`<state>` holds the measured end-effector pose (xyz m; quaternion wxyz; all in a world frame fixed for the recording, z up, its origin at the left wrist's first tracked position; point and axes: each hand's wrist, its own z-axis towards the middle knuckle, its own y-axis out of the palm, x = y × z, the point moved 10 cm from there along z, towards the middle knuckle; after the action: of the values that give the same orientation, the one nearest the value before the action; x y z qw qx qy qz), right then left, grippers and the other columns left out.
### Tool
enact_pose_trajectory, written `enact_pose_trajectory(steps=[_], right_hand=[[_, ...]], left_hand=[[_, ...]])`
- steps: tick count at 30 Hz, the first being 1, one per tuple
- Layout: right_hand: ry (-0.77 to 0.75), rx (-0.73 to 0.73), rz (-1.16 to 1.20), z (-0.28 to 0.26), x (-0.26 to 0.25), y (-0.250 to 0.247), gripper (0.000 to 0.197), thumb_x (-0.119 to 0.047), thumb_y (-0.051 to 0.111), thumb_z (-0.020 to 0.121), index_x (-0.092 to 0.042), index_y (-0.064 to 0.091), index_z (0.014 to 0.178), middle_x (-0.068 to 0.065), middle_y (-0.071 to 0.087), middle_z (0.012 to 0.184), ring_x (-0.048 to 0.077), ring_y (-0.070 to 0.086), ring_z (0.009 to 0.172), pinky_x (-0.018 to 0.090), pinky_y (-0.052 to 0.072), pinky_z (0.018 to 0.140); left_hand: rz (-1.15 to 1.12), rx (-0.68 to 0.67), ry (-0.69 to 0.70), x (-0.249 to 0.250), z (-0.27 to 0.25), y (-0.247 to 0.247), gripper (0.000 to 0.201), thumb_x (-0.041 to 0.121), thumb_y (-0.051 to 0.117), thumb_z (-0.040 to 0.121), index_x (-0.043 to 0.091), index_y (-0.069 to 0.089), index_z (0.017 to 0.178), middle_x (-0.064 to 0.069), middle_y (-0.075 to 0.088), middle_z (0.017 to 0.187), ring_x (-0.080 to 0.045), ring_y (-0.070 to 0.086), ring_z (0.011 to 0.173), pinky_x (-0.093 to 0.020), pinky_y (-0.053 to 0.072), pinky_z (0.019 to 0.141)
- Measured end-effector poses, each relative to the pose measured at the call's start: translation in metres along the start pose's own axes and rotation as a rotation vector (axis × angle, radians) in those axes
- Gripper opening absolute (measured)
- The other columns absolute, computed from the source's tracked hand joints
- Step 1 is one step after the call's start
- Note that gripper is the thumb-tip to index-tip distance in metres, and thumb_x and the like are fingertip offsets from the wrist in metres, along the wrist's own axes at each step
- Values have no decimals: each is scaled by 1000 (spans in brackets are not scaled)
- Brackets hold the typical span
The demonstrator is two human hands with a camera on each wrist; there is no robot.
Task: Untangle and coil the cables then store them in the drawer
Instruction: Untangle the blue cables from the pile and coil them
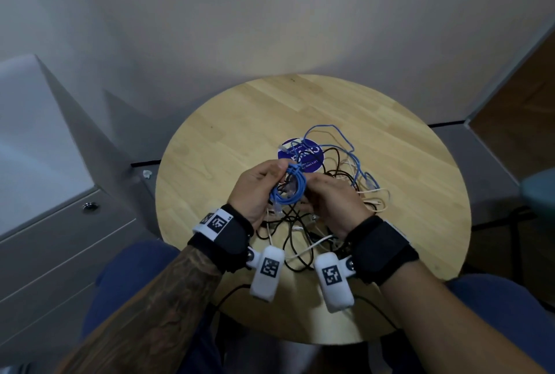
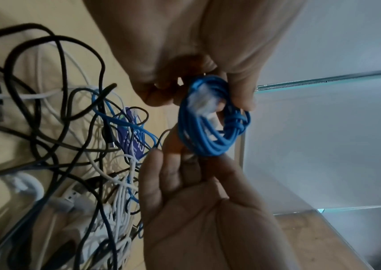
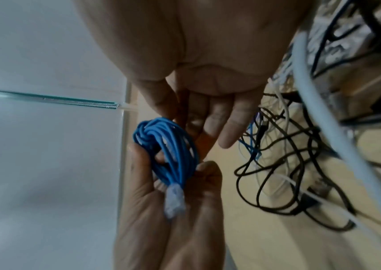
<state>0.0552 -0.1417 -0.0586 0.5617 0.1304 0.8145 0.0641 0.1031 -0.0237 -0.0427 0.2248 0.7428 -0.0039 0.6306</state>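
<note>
Left hand (image 1: 258,190) grasps the blue coil (image 1: 288,190) above the worktop (image 1: 210,139). Right hand (image 1: 333,205): fingers straight, touching the coil's edge, no grip. The coil looks light and floppy, likely to spring open; pinch across all loops near the wrapped end, not the clear plug (image 3: 174,202). Count: one coil done, one loose blue cable (image 1: 345,145), black and white ones tangled, can't count. Drawer unit (image 1: 60,238) on the left.
</note>
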Motion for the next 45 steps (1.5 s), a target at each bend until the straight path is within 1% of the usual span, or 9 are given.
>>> enact_pose_trajectory(steps=[6,10,13,16,19,24,34,38,45], right_hand=[[108,-127,140,-4,9,19,47,-58,52,94,-17,69,109,4,64,90,18,63,82,32,46,78],[33,-142,-132,-8,4,22,27,-29,65,94,-11,66,114,3,69,95,15,64,87,33,47,77],[-188,62,-383,-6,-23,-1,16,-15,66,94,-6,68,108,6,74,86,9,69,70,21,51,65],[-359,228,-640,-7,-45,-19,22,-24,68,94,-12,71,112,-3,74,86,4,70,70,21,55,67],[-408,206,-751,-6,-47,-21,22,-29,67,94,-16,73,110,-3,75,89,9,70,78,30,55,73],[-517,226,-775,-9,-62,-17,16,-40,64,90,-29,74,97,-11,74,85,9,69,80,38,57,75],[-323,101,-364,6,-41,-5,18,-16,60,98,-15,74,109,3,77,94,18,73,85,28,53,66],[-288,44,-524,18,-35,-11,16,-18,67,94,-20,72,109,-1,76,100,7,69,85,25,53,75],[-368,498,-828,36,-99,-125,28,-29,61,97,-16,63,121,1,65,118,17,60,103,30,47,89]], left_hand=[[161,53,75,9,3,-6,29,25,63,92,0,71,106,-15,72,99,-19,65,90,-36,53,84],[258,67,145,19,1,-3,20,14,62,92,-1,72,101,1,73,83,-3,64,76,-19,49,72],[333,107,197,28,4,-11,14,11,62,93,7,70,103,12,68,69,-1,61,67,-17,48,65],[431,11,187,28,7,-7,35,8,62,92,22,60,123,11,63,66,-7,63,72,-20,51,68],[693,-117,225,26,9,0,38,13,68,88,28,62,123,3,72,99,-10,68,87,-25,56,78],[884,-13,206,36,18,-13,15,25,58,96,17,67,104,12,61,68,5,55,58,-17,43,58],[579,34,112,60,33,-40,11,13,59,95,8,66,101,-10,57,72,-9,49,47,-25,54,48],[675,46,95,66,45,-73,10,17,61,94,12,68,100,-12,58,73,-15,51,53,-29,54,48],[898,382,-174,30,63,-188,28,29,67,90,3,63,102,-19,65,82,-27,60,61,-33,52,54]])
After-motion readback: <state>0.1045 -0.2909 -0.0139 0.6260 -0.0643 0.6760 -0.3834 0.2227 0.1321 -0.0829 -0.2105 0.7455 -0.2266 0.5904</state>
